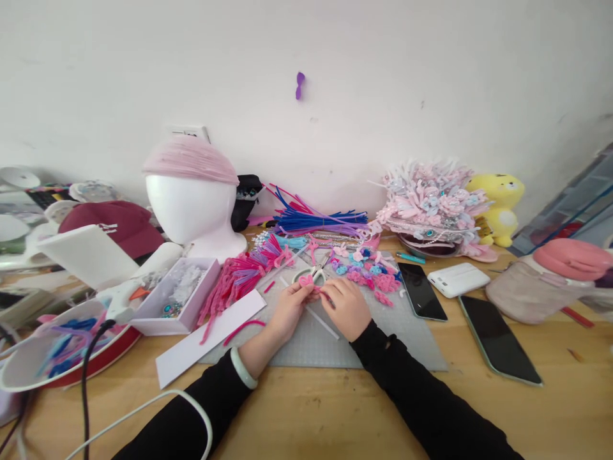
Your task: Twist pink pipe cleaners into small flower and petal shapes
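Observation:
My left hand point(287, 310) and my right hand point(347, 306) meet over a grey cutting mat point(407, 348). Both pinch a small pink pipe-cleaner piece point(309, 289) between their fingertips. A pale bangle point(242, 367) sits on my left wrist and both arms wear black sleeves. Scissors point(311, 273) lie just beyond the fingers. Small pink and blue pipe-cleaner flowers point(368, 271) lie to the right of my hands. A loose pink pipe cleaner point(242, 329) lies left of my left hand.
A white foam head point(191, 214) with a pink cap, bundles of pink pipe cleaners point(234, 281) and blue ones point(316, 220), a white box of beads point(175, 297), a decorated pink headpiece point(431, 204), two phones point(421, 291) point(498, 338), a power bank point(457, 279), a yellow plush point(498, 201).

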`<act>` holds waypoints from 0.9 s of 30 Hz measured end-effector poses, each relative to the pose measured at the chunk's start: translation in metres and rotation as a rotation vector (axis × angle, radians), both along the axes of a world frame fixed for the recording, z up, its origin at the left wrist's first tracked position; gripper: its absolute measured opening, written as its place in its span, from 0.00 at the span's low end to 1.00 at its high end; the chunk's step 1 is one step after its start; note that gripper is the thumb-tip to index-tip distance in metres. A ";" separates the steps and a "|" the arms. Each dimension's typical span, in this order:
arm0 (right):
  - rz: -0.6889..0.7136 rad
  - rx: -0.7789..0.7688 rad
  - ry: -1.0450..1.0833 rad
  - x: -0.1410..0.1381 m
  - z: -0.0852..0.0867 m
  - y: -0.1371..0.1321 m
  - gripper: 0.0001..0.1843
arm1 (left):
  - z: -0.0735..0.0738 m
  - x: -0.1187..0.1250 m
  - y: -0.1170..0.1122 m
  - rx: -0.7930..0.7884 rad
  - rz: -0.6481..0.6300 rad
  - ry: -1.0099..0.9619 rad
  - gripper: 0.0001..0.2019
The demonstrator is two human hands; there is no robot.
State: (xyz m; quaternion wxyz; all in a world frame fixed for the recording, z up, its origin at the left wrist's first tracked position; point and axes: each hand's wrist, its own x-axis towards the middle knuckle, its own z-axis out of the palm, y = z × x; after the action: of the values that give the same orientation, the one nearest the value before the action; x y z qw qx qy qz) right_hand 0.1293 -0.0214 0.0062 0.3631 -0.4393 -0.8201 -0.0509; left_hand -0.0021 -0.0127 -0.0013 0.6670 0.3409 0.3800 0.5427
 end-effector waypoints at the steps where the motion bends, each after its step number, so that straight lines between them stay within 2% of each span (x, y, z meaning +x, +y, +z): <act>1: 0.011 -0.009 0.003 0.000 0.000 0.000 0.07 | 0.000 0.000 0.000 -0.003 -0.006 0.001 0.06; 3: 0.038 -0.068 0.073 0.000 0.001 0.000 0.07 | 0.001 -0.001 0.000 0.008 -0.015 0.024 0.07; 5: 0.061 -0.219 0.276 0.000 0.004 0.001 0.06 | 0.002 -0.003 0.000 0.052 -0.024 0.062 0.07; 8: 0.144 -0.677 0.770 -0.001 0.009 0.004 0.05 | 0.007 -0.004 0.000 0.163 -0.039 0.132 0.07; 11: 0.307 -1.176 1.240 0.000 0.011 0.006 0.06 | 0.010 -0.004 -0.002 0.235 -0.011 0.195 0.06; 13: 0.386 -1.403 1.450 0.000 0.011 0.006 0.07 | 0.010 -0.003 -0.003 0.247 0.008 0.204 0.06; 15: 0.404 -1.518 1.577 0.000 0.009 0.006 0.08 | 0.008 -0.002 -0.003 0.234 -0.003 0.159 0.06; 17: 0.398 -1.502 1.625 0.000 0.006 0.006 0.08 | 0.006 -0.001 -0.003 0.184 -0.025 0.071 0.06; 19: 0.409 -1.403 1.576 -0.001 0.004 0.006 0.09 | 0.006 0.000 -0.003 0.111 -0.062 -0.020 0.06; 23: 0.403 -1.088 1.280 -0.002 0.001 0.006 0.10 | 0.006 0.000 -0.005 -0.006 -0.166 -0.132 0.06; 27: 0.384 -0.824 0.939 0.001 -0.001 0.005 0.11 | 0.005 0.000 -0.005 -0.082 -0.158 -0.176 0.04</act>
State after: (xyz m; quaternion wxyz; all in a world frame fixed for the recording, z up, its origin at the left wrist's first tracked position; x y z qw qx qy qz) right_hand 0.1302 -0.0160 0.0055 0.4874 -0.3636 -0.5905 0.5307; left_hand -0.0020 -0.0176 0.0038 0.7517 0.2933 0.3140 0.5003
